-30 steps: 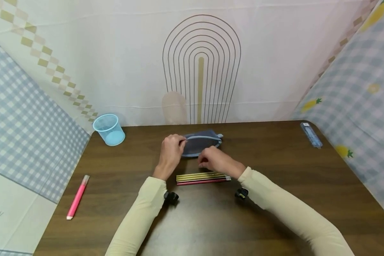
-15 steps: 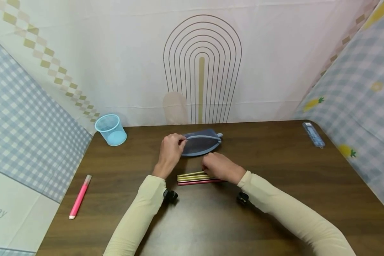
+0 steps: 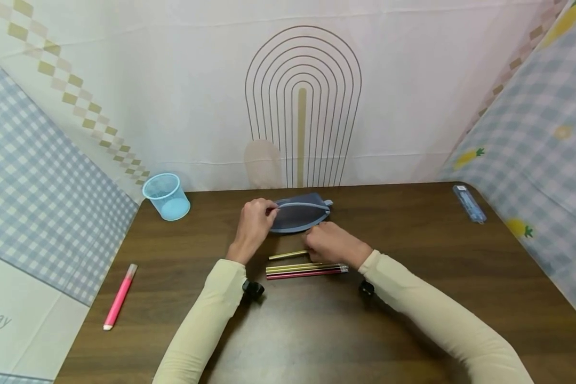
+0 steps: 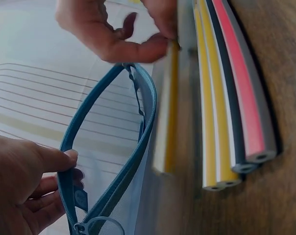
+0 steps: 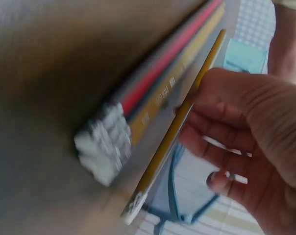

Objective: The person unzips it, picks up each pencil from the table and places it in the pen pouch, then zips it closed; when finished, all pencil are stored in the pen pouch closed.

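Observation:
My left hand [image 3: 254, 224] pinches the near-left edge of a blue mesh zip pouch [image 3: 297, 217], whose zipper gapes wide. Between thumb and fingers my right hand [image 3: 333, 242] holds a yellow pencil [image 5: 160, 144] with a white eraser end. That pencil is apart from a row of several pencils [image 3: 302, 272] on the table, which shows yellow, dark and red barrels. In the left wrist view the held pencil [image 4: 166, 117] runs between the pouch's mouth and the row. The right hand covers the pencil's far part in the head view.
A light blue mesh cup [image 3: 167, 197] stands at the back left of the wooden table [image 3: 288, 330]. A pink marker [image 3: 120, 296] lies at the left edge. At the back right is a slim blue packet [image 3: 469, 204]. Cloth hangs behind and at both sides.
My right hand went down to the pencil row, took one yellow pencil and moved it away toward the pouch. The left hand stays on the pouch's edge.

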